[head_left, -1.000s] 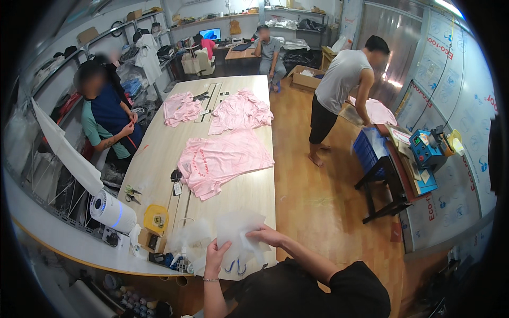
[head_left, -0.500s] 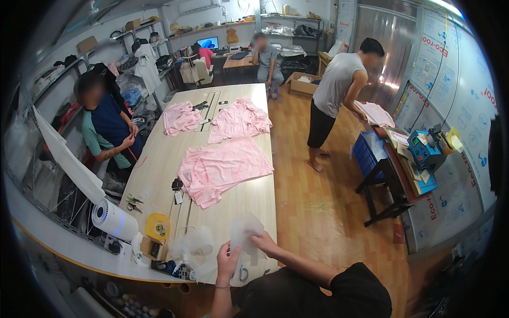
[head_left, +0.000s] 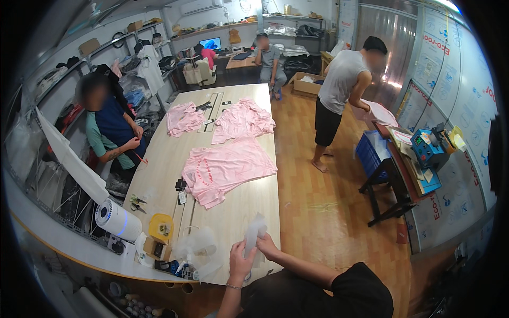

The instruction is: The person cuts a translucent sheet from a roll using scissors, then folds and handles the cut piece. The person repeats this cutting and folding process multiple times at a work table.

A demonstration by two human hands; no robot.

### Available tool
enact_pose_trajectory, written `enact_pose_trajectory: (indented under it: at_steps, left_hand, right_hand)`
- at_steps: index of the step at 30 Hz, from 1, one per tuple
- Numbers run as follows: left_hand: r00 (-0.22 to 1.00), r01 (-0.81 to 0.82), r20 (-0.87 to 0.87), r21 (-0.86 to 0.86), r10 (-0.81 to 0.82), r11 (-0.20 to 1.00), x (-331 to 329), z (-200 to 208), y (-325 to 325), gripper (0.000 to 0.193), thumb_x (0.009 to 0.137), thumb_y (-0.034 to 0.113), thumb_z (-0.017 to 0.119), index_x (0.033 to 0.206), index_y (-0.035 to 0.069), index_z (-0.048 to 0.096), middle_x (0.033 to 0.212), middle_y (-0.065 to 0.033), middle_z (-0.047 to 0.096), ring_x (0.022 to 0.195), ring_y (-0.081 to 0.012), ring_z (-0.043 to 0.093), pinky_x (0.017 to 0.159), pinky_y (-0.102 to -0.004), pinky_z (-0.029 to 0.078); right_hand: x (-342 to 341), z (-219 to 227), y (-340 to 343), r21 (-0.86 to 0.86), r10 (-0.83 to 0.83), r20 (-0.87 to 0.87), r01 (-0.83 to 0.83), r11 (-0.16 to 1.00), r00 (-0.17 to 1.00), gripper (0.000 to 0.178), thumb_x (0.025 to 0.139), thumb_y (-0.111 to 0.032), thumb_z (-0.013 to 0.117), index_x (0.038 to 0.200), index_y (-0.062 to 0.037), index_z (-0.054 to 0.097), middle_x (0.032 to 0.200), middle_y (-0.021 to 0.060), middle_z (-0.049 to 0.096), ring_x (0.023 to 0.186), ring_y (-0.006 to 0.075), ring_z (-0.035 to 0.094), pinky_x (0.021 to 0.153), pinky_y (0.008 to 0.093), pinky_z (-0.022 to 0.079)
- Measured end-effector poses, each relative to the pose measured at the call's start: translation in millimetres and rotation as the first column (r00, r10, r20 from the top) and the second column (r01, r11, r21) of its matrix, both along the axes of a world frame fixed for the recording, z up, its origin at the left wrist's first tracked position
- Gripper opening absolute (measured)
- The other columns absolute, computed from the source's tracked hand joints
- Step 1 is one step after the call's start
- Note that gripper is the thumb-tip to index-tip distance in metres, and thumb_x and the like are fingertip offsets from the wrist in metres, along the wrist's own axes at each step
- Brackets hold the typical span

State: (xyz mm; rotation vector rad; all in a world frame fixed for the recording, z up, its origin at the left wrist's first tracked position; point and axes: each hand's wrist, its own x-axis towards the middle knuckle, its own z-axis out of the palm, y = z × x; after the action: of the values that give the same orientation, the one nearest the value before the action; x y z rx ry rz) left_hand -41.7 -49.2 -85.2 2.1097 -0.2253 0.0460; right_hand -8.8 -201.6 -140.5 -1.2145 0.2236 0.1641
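Observation:
Over the near end of the long table, my left hand [head_left: 242,262] and my right hand [head_left: 268,247] pinch a whitish translucent sheet [head_left: 255,228] between them. The sheet stands up from my fingers and looks narrow and folded or curled. Below my left hand, the blue handle of a tool [head_left: 247,276] shows in part on the tabletop. More translucent sheeting [head_left: 199,248] lies loosely curled to the left of my hands. A pink shirt [head_left: 228,170] with red lettering is spread out farther up the table.
Two more pink garments [head_left: 241,122] [head_left: 183,118] lie at the table's far half. Scissors [head_left: 138,204], a yellow container [head_left: 160,228] and a white cylindrical device [head_left: 117,220] are at left. One person [head_left: 110,124] stands at left; another [head_left: 344,85] handles pink cloth beside a press machine [head_left: 428,148].
The sheet in my hands has turned from a broad face to a narrow strip. Both hands have shifted slightly right. The person at right has raised part of the pink cloth.

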Motion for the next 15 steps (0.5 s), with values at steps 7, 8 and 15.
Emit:
enact_pose_trajectory:
  at_steps: [7, 8, 15]
  left_hand:
    - [1.0, 0.007, -0.004, 0.091, -0.006, 0.996, -2.5, 0.3, -5.9, 0.058, 0.091, 0.036, 0.081, 0.134, -0.003, 0.072, 0.119, -0.0182, 0.067, 0.112, -0.0354, 0.066, 0.099, -0.0453, 0.053]
    - [1.0, 0.012, -0.023, 0.094, -0.01, 0.996, -3.0, 1.6, -5.8, 0.058, 0.091, 0.036, 0.081, 0.134, -0.002, 0.072, 0.119, -0.0178, 0.067, 0.111, -0.0353, 0.065, 0.098, -0.0457, 0.053]
    - [0.999, 0.027, 0.01, 0.221, -0.03, 0.975, -2.7, -8.6, -3.5, 0.06, 0.095, 0.038, 0.076, 0.141, 0.001, 0.069, 0.12, -0.0174, 0.067, 0.113, -0.0361, 0.065, 0.097, -0.0471, 0.053]
  right_hand:
    - [-0.9, -25.1, -0.8, 0.057, -0.023, -0.045, 0.026, 0.998, 0.999, 0.026, 0.105, -0.008, 0.063, 0.129, 0.0002, 0.068, 0.117, 0.0097, 0.075, 0.108, 0.0193, 0.071, 0.091, 0.0362, 0.059]
    - [-1.0, -27.2, -1.0, 0.067, -0.022, -0.05, 0.026, 0.997, 0.998, 0.027, 0.104, -0.008, 0.062, 0.13, 0.0005, 0.068, 0.118, 0.01, 0.074, 0.108, 0.0198, 0.071, 0.092, 0.0366, 0.059]
    - [1.8, -40.0, 1.5, 0.129, 0.03, -0.082, -0.019, 0.992, 0.996, 0.031, 0.105, -0.005, 0.059, 0.134, 0.0017, 0.065, 0.124, 0.0123, 0.072, 0.11, 0.0227, 0.071, 0.094, 0.0379, 0.059]
